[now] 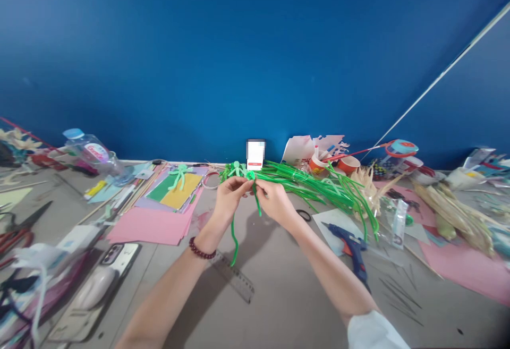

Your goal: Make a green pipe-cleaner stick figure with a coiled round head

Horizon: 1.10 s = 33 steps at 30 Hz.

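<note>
Both hands meet above the middle of the table, pinching a bright green pipe cleaner (234,243). My left hand (230,195) is closed on it, and one long end hangs below that hand. Fingers of my right hand (273,197) are also closed on the green piece, close to a small looped top; a shorter end dangles between the hands. Just behind them a phone with a lit screen (255,155) leans upright at the wall. A small light-green pipe-cleaner figure (238,168) is beside the phone. The exact finger contact is too small to make out.
A bundle of green pipe cleaners (319,184) lies behind my right hand. A glue gun (350,248) rests near my right forearm. Under my left wrist is a clear ruler (235,280). Pink paper (155,224), a phone (95,290) and scissors (24,232) lie left.
</note>
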Each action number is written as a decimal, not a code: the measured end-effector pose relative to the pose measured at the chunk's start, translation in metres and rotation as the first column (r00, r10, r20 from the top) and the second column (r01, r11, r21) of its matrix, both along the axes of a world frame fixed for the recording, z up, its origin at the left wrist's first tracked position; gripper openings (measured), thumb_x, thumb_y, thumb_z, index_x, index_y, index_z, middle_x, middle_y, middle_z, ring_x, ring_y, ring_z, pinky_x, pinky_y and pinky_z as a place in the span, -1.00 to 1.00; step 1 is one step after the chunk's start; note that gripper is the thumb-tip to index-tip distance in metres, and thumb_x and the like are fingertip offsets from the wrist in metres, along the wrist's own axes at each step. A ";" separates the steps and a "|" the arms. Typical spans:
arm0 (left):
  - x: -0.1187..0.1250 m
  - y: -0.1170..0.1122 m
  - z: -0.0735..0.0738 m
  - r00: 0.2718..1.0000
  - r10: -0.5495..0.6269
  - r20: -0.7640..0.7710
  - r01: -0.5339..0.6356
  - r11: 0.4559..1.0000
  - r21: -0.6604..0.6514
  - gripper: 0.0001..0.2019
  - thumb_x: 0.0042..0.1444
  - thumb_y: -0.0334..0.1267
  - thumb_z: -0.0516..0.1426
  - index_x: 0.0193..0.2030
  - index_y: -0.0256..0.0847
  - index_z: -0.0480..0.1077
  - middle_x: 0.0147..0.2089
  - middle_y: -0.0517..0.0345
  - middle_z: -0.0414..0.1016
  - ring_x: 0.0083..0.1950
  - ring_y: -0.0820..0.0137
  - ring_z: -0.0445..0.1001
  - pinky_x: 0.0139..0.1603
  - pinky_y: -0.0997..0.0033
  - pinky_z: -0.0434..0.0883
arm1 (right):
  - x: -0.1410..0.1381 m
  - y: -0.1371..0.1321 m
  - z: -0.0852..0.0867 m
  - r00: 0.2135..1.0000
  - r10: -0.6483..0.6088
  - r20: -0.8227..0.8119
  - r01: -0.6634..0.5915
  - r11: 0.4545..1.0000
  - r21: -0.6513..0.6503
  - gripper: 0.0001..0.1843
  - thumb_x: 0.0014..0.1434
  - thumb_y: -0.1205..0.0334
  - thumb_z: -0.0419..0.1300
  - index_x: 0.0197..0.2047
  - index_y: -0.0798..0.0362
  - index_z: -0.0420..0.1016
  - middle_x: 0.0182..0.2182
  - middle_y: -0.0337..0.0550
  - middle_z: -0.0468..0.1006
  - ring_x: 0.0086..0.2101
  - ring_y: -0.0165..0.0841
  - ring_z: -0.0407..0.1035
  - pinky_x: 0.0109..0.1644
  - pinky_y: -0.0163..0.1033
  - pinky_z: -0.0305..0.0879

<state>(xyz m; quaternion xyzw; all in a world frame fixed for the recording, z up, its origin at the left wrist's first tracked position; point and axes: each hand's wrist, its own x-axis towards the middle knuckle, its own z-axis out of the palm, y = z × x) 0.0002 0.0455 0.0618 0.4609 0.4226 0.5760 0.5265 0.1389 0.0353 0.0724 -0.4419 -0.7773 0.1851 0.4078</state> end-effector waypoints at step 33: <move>-0.001 0.001 -0.003 0.989 0.077 -0.126 -0.075 0.997 0.018 -0.73 -0.23 -0.16 0.33 -0.37 -0.26 0.52 -0.42 0.16 0.50 -0.46 0.51 0.34 -0.45 0.51 0.28 | 0.006 0.012 -0.008 0.954 -0.010 -0.299 -0.053 0.979 -0.199 -0.76 0.11 0.18 0.10 -0.36 0.11 0.55 -0.47 -0.15 0.44 -0.50 -0.37 0.34 -0.34 -0.25 0.29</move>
